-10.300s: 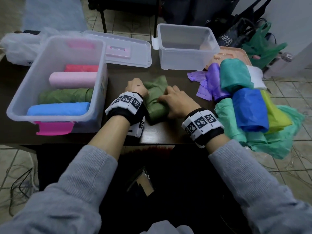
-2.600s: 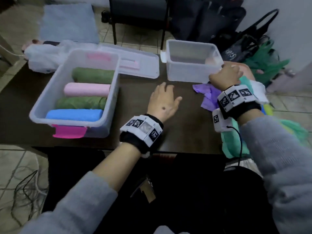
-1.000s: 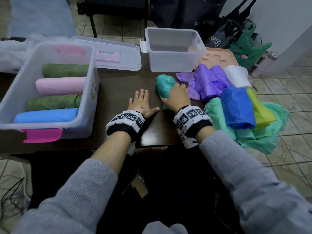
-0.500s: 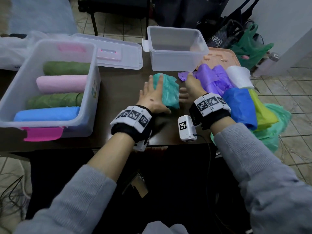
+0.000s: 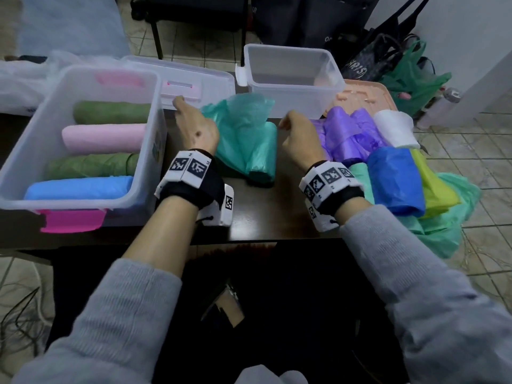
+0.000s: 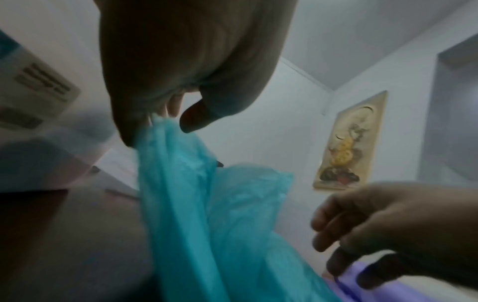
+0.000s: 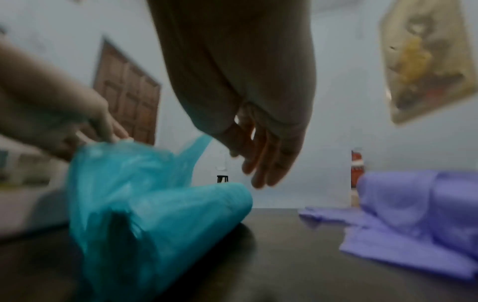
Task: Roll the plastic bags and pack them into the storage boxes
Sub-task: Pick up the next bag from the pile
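From the head view, the teal bag lies on the dark table, its near end rolled, its far end loose and lifted. The left hand is just left of the teal bag with fingers curled at its upper edge. The right hand hangs just right of the teal bag, fingers loosely bent, nothing in it. Left of the teal bag stands the large storage box holding four rolled bags: two green, one pink, one blue. Behind the teal bag sits the small storage box, and behind the left hand lies a clear lid. Right of the teal bag lies a pile of bags: purple, white, blue, yellow and green.

In the left wrist view, the left hand pinches the top of the teal bag between thumb and fingers; the right hand is to the right of the bag, apart from it.

In the right wrist view, blurred, the right hand hangs above the teal bag with straight, relaxed fingers, not touching it. The left hand grips the bag's far left edge. A purple bag lies to the right of the teal bag.
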A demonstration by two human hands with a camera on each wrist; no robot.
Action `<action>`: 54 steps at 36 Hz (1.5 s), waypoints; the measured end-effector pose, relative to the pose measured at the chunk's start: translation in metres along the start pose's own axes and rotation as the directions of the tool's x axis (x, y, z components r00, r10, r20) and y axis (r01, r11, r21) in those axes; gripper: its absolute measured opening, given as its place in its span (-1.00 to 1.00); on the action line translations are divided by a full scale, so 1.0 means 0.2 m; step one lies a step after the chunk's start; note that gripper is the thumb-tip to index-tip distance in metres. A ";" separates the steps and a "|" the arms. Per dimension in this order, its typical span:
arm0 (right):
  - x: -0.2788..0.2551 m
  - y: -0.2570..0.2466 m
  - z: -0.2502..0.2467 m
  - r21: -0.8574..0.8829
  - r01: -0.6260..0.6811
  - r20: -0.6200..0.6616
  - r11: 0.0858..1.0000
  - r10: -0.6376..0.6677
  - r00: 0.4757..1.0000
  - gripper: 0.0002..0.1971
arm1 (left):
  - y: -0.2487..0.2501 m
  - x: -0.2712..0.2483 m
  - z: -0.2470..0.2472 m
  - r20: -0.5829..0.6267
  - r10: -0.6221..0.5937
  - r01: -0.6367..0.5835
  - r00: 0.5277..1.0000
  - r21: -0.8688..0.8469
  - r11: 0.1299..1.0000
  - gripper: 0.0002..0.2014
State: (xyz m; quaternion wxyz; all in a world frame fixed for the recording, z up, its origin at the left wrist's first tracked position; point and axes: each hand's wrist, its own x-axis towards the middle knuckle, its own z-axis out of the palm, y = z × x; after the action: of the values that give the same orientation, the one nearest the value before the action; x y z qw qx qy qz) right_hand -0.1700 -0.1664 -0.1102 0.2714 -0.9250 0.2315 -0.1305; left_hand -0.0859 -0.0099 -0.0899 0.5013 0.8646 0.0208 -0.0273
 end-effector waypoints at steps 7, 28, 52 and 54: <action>0.00 -0.04 0.01 -0.225 0.227 0.364 0.948 -0.134 0.922 -0.48 | 0.01 -0.09 0.09 0.001 0.401 -0.389 0.916 0.242 0.889 -0.61; -0.28 -0.11 0.01 -0.444 0.533 0.611 0.720 -0.192 0.768 -0.22 | -0.12 0.04 0.18 0.680 0.032 -0.545 0.732 0.557 0.627 -0.53; -0.53 -0.21 0.05 -0.175 0.475 0.683 0.863 -0.240 0.689 -0.44 | -0.21 0.00 0.27 0.767 -0.008 -0.652 0.641 0.551 0.522 -0.17; -0.54 -0.21 0.04 -0.196 0.494 0.679 0.847 -0.246 0.691 -0.46 | -0.21 -0.01 0.27 0.762 -0.012 -0.648 0.647 0.558 0.518 -0.17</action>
State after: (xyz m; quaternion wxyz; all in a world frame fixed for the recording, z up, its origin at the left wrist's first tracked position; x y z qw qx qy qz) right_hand -0.2440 -0.0774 -0.1060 0.1240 -0.9748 -0.0483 0.1793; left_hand -0.0914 -0.0357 -0.1526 0.0218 0.9010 -0.3548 -0.2486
